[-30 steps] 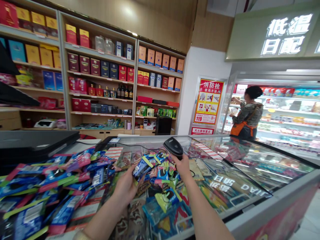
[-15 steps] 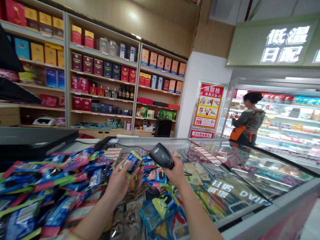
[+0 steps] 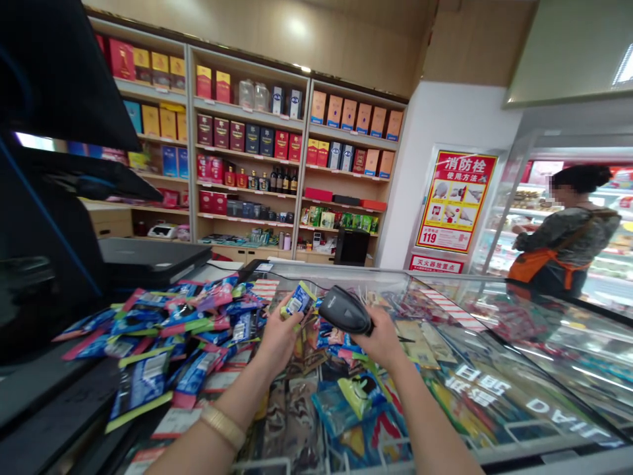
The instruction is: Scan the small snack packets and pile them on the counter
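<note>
My left hand (image 3: pixel 277 340) is closed on a small blue snack packet (image 3: pixel 299 301) with yellow-green ends, its barcode label showing. In my right hand (image 3: pixel 383 335) is a black barcode scanner (image 3: pixel 345 310), gripped by its handle, its head pointing left towards the packet. A narrow gap separates the two. To the left lies a heap of similar blue, pink and green packets (image 3: pixel 185 315) on the counter. Under my hands, the glass top (image 3: pixel 390 282) of a chest freezer shows bagged goods beneath it. A few more packets (image 3: pixel 330 335) lie just behind the scanner.
At the left stand a dark monitor (image 3: pixel 64 86) and a flat black device (image 3: pixel 153 254). Wall shelves (image 3: pixel 250 218) hold boxes and bottles. A person (image 3: pixel 568 231) with an orange apron stands at the right by a lit cooler. A red and yellow poster (image 3: pixel 457 201) hangs on the wall.
The view has swung left, bringing more of the monitor into sight. The packet in my left hand has turned so its barcode faces me. Both hands keep their hold.
</note>
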{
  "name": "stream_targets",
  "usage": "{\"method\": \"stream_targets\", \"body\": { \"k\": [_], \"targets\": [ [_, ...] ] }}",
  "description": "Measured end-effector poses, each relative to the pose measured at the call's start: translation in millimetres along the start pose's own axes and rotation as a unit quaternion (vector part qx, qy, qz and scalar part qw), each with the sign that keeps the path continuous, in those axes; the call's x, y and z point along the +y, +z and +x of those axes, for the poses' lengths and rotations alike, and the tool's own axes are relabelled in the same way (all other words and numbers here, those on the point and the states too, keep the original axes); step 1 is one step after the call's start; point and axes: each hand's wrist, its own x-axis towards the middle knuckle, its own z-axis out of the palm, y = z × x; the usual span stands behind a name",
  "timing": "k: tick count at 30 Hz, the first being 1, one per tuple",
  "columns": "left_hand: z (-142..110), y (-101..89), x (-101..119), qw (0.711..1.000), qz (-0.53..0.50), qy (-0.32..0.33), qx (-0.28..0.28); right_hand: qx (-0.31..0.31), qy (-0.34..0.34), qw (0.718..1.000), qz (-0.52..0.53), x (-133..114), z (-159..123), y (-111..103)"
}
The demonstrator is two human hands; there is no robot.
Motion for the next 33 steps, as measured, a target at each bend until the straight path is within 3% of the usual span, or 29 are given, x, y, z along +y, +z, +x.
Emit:
{"method": "stream_targets", "body": {
  "k": [9, 14, 17, 19, 23, 26, 29, 33],
  "targets": [
    [4, -3.8, -7, 0.991, 0.124, 0.049, -0.023, -0.096, 0.014, 0.995, 0.002, -6, 1, 0],
    [6, -7.8, -12, 0.985, 0.155, 0.063, -0.028, -0.096, 0.02, 0.995, 0.01, -7, 0, 0],
    [7, -9.9, -10, 0.964, 0.239, 0.115, -0.014, -0.069, 0.012, 0.998, 0.001, -7, -1, 0],
    [8, -12.0, -1, 0.916, 0.342, 0.211, -0.01, -0.04, 0.007, 0.999, -0.02, -5, -2, -1],
    [13, -20.9, 31, 0.733, 0.537, 0.417, 0.024, 0.037, 0.018, 0.997, -0.064, 5, -1, -2],
    [17, -31.0, 51, 0.627, 0.643, 0.424, 0.116, 0.102, 0.036, 0.99, -0.092, 15, 0, -5],
    [16, -37.2, 57, 0.562, 0.716, 0.371, 0.183, 0.136, 0.066, 0.981, -0.118, 23, 0, -9],
    [9, -33.8, 55, 0.542, 0.737, 0.36, 0.182, 0.147, 0.087, 0.976, -0.134, 28, 0, -13]
  ]
}}
